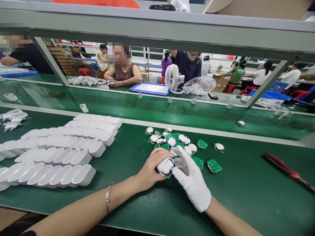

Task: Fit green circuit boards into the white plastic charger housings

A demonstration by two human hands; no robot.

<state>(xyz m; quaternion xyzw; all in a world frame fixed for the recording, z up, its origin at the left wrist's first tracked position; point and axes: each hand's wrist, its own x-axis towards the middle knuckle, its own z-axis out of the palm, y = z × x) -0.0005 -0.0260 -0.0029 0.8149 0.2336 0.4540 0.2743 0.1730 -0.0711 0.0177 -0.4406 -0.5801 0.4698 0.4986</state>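
Observation:
My left hand point(154, 167), bare and with a bangle at the wrist, is closed around a green circuit board point(165, 166) with a bulky white part on it. Its fingers hide much of the piece, so I cannot tell whether a white housing is also in the grip. My right hand point(190, 178) wears a white glove. Its fingers are apart, with the thumb tip at the right edge of the held piece. Just beyond both hands lies a loose pile of green circuit boards point(182, 139), many with round white parts on top.
Rows of white oval housings point(81, 175) stand at the left. Red-handled pliers point(283, 167) lie at the right. One board point(240, 123) rests near the back ledge. A shelf frame point(157, 29) crosses overhead. Beyond it are a white fan point(172, 77) and several seated people.

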